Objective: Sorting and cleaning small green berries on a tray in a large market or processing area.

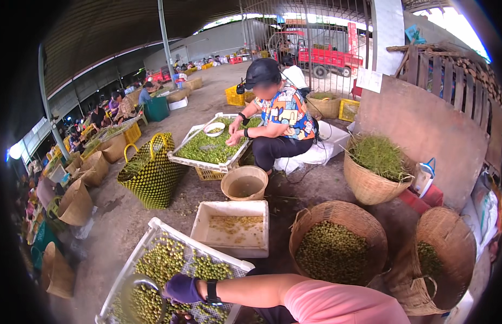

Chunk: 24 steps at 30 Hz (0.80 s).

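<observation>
My right hand (182, 289), in a purple glove with a black wristband, is at the right rim of a round bowl (131, 297). Small round green-yellow fruits (147, 303) fill the bowl; whether my fingers grip its rim is unclear. The bowl rests over a white mesh tray (194, 242), where more of the same fruits (161, 259) lie in loose heaps. At the bottom edge, a dark-gloved hand with bare fingertips, apparently my left hand (184, 318), shows only in part among the fruits.
Beyond the tray stand a white foam box (230, 245) and a tub of murky water (245, 187). Wicker baskets (376, 227) (457, 231) hold fruit at right. A person (283, 113) sits opposite, hands over another tray (194, 160). A checkered bag (153, 182) stands left.
</observation>
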Available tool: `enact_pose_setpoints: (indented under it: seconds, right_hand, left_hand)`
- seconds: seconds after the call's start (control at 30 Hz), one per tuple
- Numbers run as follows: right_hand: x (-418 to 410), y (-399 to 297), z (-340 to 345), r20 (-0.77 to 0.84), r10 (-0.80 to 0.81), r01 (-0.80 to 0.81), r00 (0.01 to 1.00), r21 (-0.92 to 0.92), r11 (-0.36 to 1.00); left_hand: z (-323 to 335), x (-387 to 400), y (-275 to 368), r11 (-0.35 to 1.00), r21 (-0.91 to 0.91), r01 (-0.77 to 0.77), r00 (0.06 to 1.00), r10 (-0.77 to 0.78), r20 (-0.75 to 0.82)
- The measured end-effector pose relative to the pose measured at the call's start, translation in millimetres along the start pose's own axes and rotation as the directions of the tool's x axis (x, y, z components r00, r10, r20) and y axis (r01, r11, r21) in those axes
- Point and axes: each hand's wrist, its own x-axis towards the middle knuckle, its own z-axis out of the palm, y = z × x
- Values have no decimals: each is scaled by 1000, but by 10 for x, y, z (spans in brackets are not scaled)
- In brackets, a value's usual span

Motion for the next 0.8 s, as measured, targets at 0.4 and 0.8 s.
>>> enact_pose_setpoints:
  seconds: [0.4,0.8]
  right_hand:
    - [-44,-119,-49,71,24,-18,997,-80,997]
    - [-34,-63,15,58,58,-66,997,152,986]
  left_hand:
    - [-958,51,-348,-131,-870,475,877,-8,480]
    - [-889,-158,-64,-420,-817,395,901,1,434]
